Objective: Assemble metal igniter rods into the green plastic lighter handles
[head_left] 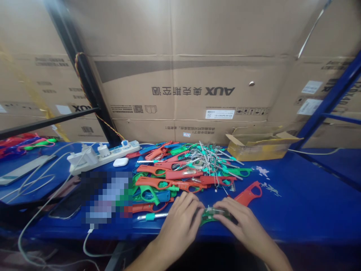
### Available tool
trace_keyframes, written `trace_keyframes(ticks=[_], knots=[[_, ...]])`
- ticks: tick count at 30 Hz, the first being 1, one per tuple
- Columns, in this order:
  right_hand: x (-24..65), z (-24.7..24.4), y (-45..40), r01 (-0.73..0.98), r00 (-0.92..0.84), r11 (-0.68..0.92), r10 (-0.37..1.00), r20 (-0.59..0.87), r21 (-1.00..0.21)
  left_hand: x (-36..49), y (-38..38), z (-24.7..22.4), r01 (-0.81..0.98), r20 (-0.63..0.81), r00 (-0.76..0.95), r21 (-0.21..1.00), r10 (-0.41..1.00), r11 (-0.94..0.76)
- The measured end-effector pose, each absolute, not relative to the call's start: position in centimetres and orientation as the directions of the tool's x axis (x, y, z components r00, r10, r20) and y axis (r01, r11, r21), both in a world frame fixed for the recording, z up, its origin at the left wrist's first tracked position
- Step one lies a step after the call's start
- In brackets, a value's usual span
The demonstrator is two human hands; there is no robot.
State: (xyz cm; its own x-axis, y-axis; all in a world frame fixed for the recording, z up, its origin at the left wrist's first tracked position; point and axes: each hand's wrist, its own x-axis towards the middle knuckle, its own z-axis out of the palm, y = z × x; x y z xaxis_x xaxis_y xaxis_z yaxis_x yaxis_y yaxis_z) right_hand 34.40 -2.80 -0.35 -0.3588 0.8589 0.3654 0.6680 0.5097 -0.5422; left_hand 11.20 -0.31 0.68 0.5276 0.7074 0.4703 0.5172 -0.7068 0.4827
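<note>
Near the table's front edge, my left hand (184,215) and my right hand (241,219) are closed on a green lighter casing (207,219) from opposite ends. A clear part with a small pale piece on top sits in the casing; finer detail is blurred. Just beyond my right hand lies a red lighter casing (249,194). To the left of my left hand rests a metal lighter tube (152,216) with a teal collar. Behind both hands spreads a pile of red, green and blue lighter casings (169,174), with many metal tubes (207,156) heaped at its back.
An opened cardboard box (258,148) stands at the back right. Small white pieces (262,171) and thin clear bits (270,189) lie on the blue table (307,203). Leftward are a power strip (104,158), a white earphone case (120,162), a pixelated phone and loose cables.
</note>
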Motion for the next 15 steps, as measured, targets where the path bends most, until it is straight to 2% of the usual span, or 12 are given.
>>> trace_keyframes(ticks=[15], knots=[[34.39,-0.49,-2.81,0.664,-0.350,0.511,0.857,0.377,-0.546,11.10,-0.29,0.68,0.508,0.475,0.525,0.491,0.706,-0.708]])
